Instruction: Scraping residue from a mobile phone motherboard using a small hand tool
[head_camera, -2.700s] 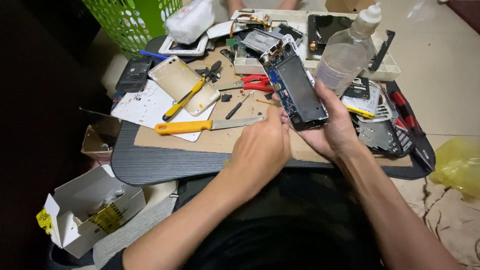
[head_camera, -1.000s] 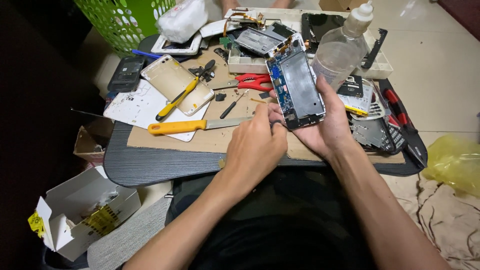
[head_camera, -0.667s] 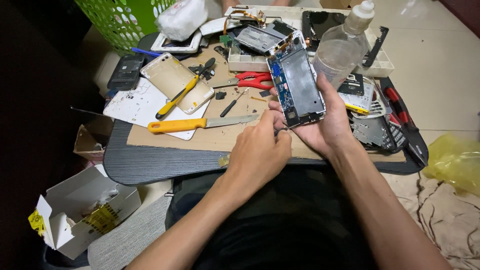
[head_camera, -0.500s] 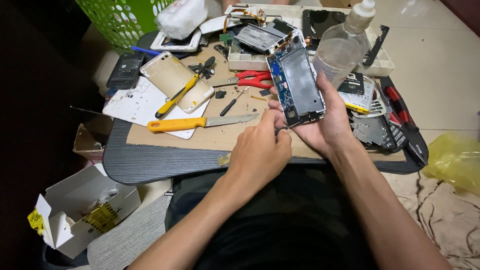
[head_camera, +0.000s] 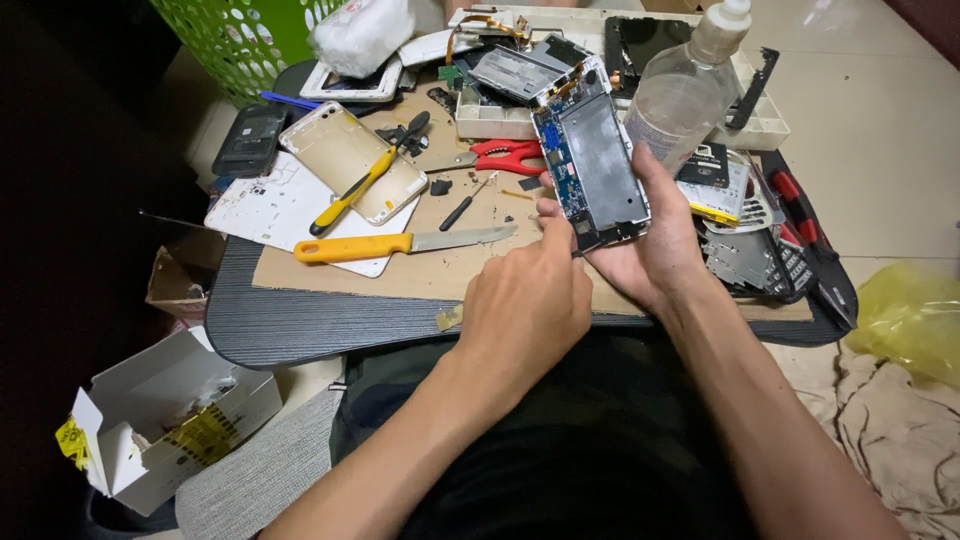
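Both hands on opened phone (head_camera: 597, 165) | upright, long axis away, slight left tilt

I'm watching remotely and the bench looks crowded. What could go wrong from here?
1. The opened phone is held off the table in the right hand alone; pressure from the left hand at its lower end could make it slip.
2. The clear bottle stands right behind the phone; a nudge might tip it.
3. The yellow-handled knife lies bare beside the left hand.
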